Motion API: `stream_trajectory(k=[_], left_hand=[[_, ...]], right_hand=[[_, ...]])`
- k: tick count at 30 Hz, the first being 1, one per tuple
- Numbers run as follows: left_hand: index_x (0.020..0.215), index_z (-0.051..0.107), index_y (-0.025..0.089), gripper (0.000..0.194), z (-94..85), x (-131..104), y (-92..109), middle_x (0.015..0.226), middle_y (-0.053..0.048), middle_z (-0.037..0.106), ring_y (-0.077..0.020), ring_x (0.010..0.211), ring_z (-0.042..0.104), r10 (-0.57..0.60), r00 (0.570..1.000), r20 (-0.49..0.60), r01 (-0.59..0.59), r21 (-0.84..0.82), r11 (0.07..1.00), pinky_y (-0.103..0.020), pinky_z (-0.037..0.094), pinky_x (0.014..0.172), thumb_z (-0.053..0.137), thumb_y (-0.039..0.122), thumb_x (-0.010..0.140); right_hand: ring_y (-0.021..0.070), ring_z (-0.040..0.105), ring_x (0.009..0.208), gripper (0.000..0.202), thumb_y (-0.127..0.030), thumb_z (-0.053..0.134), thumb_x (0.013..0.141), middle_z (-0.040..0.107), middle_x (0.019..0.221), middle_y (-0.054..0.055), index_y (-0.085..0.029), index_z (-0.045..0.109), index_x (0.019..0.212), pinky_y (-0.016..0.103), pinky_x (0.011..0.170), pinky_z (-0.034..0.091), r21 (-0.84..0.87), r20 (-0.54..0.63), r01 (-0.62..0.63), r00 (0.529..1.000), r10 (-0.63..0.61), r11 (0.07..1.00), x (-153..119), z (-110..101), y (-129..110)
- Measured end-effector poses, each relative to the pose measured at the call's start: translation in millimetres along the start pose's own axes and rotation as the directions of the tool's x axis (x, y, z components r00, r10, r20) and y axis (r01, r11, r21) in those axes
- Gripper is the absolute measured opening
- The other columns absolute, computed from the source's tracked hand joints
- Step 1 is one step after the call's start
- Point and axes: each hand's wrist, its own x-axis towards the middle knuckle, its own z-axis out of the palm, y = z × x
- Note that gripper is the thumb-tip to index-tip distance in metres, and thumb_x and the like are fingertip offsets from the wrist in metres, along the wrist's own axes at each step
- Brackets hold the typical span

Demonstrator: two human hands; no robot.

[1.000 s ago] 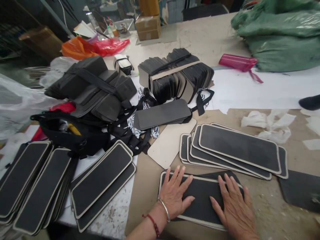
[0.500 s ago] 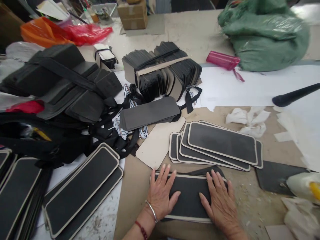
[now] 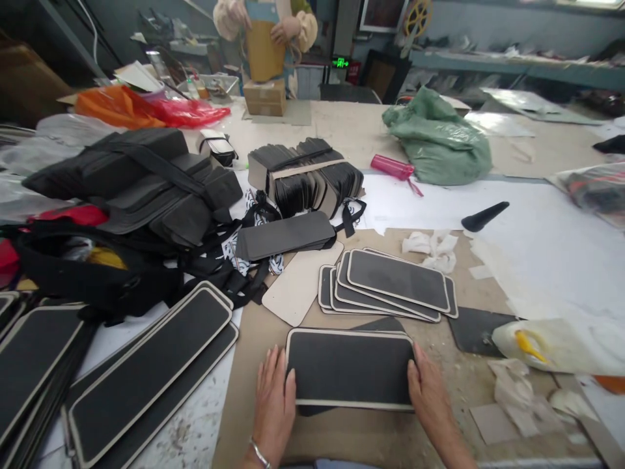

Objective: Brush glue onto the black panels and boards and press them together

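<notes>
Holding 1 black panel (image 3: 349,368) by its short ends, my 2 hands on it: left hand (image 3: 273,397) at the left end, right hand (image 3: 430,387) at the right, panel between them. Beyond it on the surface (image 3: 344,130): 1 fanned pile (image 3: 398,280), 1 banded bundle (image 3: 305,179), 1 magenta pouch (image 3: 392,167), 1 green sack (image 3: 439,143).

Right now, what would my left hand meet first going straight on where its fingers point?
Probably the pale board, beyond a strip of brown paper. Your left hand points just past the corner of the dark panel beside it, though depth is unclear.
</notes>
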Motion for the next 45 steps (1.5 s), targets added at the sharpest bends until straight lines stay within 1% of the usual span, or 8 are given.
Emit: stream_trajectory(k=[5,13,17,20,24,31,38,45], left_hand=[[0.095,0.062,0.018,0.031,-23.9,15,29,0.101,-0.013,0.062,-0.0282,0.100,0.053,-0.168,0.985,-0.030,0.154,-0.257,0.954,-0.048,0.040,0.090,0.045,0.039,0.079],[0.070,0.054,0.017,0.035,-51.1,29,58,0.059,0.001,0.056,-0.0143,0.057,0.054,-0.281,0.834,0.475,0.548,-0.653,0.522,-0.026,0.044,0.053,0.052,0.052,0.071],[0.081,0.057,0.014,0.042,-56.1,28,65,0.063,-0.002,0.063,-0.0166,0.055,0.059,-0.293,0.703,0.648,0.711,-0.644,0.283,-0.024,0.042,0.042,0.062,0.052,0.063],[0.081,0.058,0.013,0.044,-59.7,30,70,0.064,-0.004,0.065,-0.0174,0.055,0.060,-0.299,0.692,0.657,0.722,-0.643,0.255,-0.023,0.042,0.039,0.067,0.050,0.058],[0.087,0.061,0.012,0.045,-57.2,28,72,0.071,-0.008,0.068,-0.0185,0.060,0.063,-0.280,0.704,0.652,0.701,-0.702,0.126,-0.027,0.049,0.047,0.065,0.050,0.064],[0.108,0.054,0.014,0.056,-14.4,23,56,0.086,-0.011,0.069,-0.0228,0.080,0.065,-0.301,0.723,0.622,0.607,-0.780,-0.154,-0.035,0.050,0.076,0.066,0.048,0.067],[0.132,0.023,0.024,0.054,-8.7,26,56,0.088,-0.011,0.068,-0.0207,0.083,0.067,-0.337,0.676,0.656,0.681,-0.730,-0.055,-0.037,0.048,0.084,0.043,0.043,0.086],[0.124,0.034,0.017,0.060,-4.3,21,56,0.091,-0.014,0.067,-0.0221,0.087,0.066,-0.366,0.687,0.628,0.683,-0.729,0.030,-0.035,0.047,0.086,0.058,0.044,0.077]], right_hand=[[0.0264,0.050,0.111,0.050,-0.034,0.027,0.083,0.054,0.118,0.019,-0.007,0.048,0.121,0.045,0.096,0.039,0.067,0.005,-0.091,0.996,0.090,0.994,3,7,-1],[0.0283,0.045,0.117,0.053,-0.039,0.029,0.083,0.053,0.122,0.018,-0.008,0.049,0.121,0.047,0.097,0.036,0.036,0.035,-0.078,0.996,0.076,0.996,7,-12,-8],[0.0325,0.028,0.128,0.066,-0.048,0.048,0.079,0.037,0.136,0.018,-0.011,0.039,0.132,0.052,0.100,0.031,-0.133,0.076,0.274,0.961,-0.265,0.953,-19,-35,-72],[0.0283,0.030,0.128,0.068,-0.037,0.055,0.077,0.035,0.139,0.012,-0.017,0.031,0.137,0.046,0.099,0.034,-0.101,0.199,0.555,0.824,-0.530,0.826,-38,-33,-117],[0.0201,0.043,0.120,0.051,-0.005,0.036,0.081,0.056,0.121,0.009,-0.017,0.041,0.131,0.039,0.096,0.040,-0.085,0.014,0.633,0.773,-0.634,0.770,-38,-8,-130],[0.0175,0.058,0.103,0.043,-0.010,0.029,0.085,0.064,0.109,0.006,-0.018,0.057,0.117,0.033,0.085,0.052,0.069,-0.051,0.535,0.845,-0.533,0.842,-21,-16,-129],[0.0205,0.065,0.069,0.044,-0.046,0.033,0.087,0.069,0.079,0.008,-0.018,0.064,0.099,0.028,0.059,0.052,0.142,-0.100,0.136,0.987,-0.122,0.980,37,-88,-111],[0.0209,0.053,0.047,0.054,-0.061,0.026,0.081,0.054,0.049,0.004,-0.020,0.060,0.070,0.031,0.046,0.039,-0.124,-0.283,-0.101,0.957,0.063,0.987,142,-160,-71]])
